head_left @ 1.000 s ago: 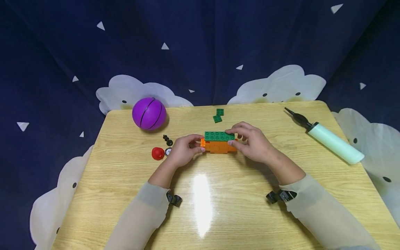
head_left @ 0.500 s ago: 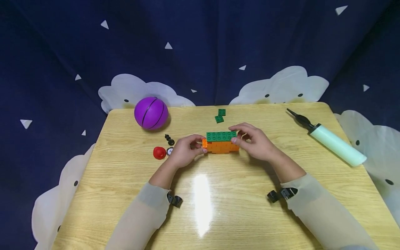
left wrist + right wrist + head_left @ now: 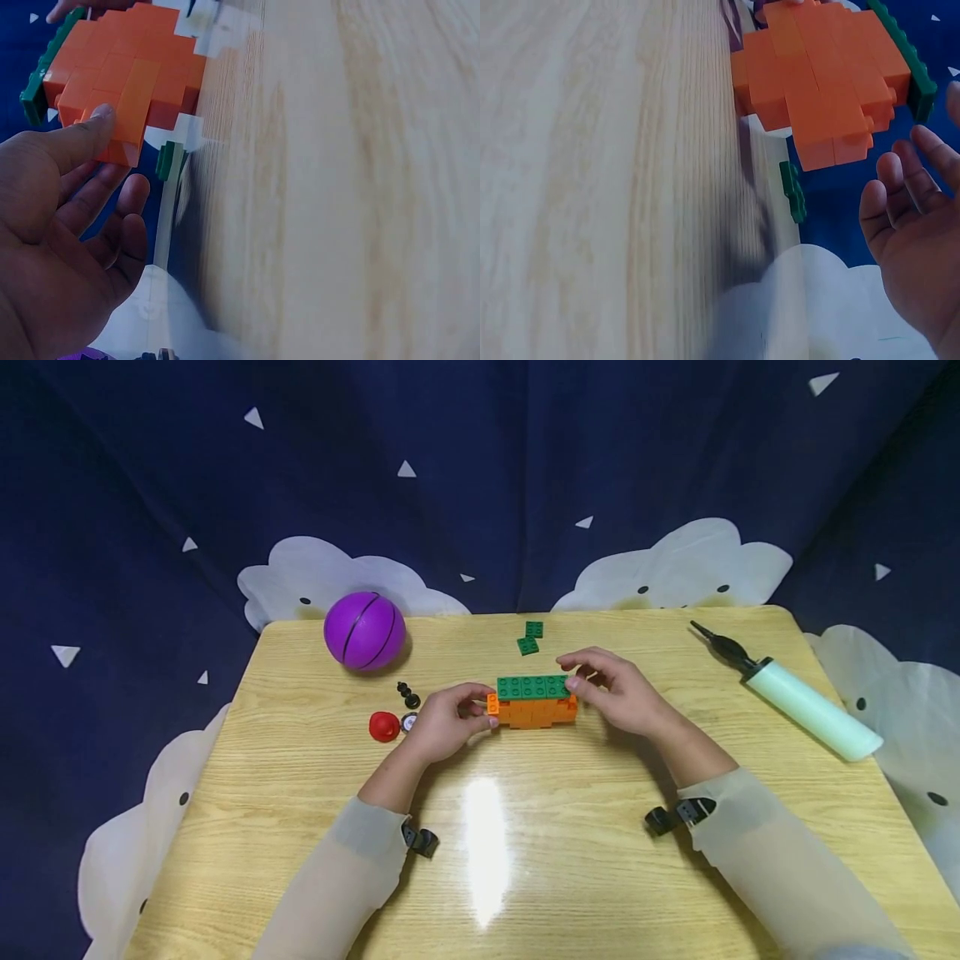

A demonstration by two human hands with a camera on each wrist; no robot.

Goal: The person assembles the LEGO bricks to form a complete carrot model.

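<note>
An orange building-brick structure [image 3: 528, 713] stands on the wooden table, topped by a row of green studded plates [image 3: 532, 687]. My left hand [image 3: 448, 720] pinches its left end, the thumb on the front of an orange brick [image 3: 135, 105] and the fingers behind. At the right end is my right hand [image 3: 621, 692], its thumb close by the end of the green row and its fingers loosely bent. In the right wrist view the right hand [image 3: 922, 217] stands apart from the orange bricks, with nothing in its grasp.
Two small green plates [image 3: 528, 646] lie behind the structure. To the left are a purple ball [image 3: 365, 631], a black beaded piece [image 3: 408, 696], a red cap-shaped piece [image 3: 384, 727] and a small wheel-like disc [image 3: 408, 721]. A hand pump [image 3: 813, 708] lies at the right.
My right hand has drawn off the right end of the green row, moving slightly right and up. The left hand keeps its pinch on the structure. The head view has shifted a little.
</note>
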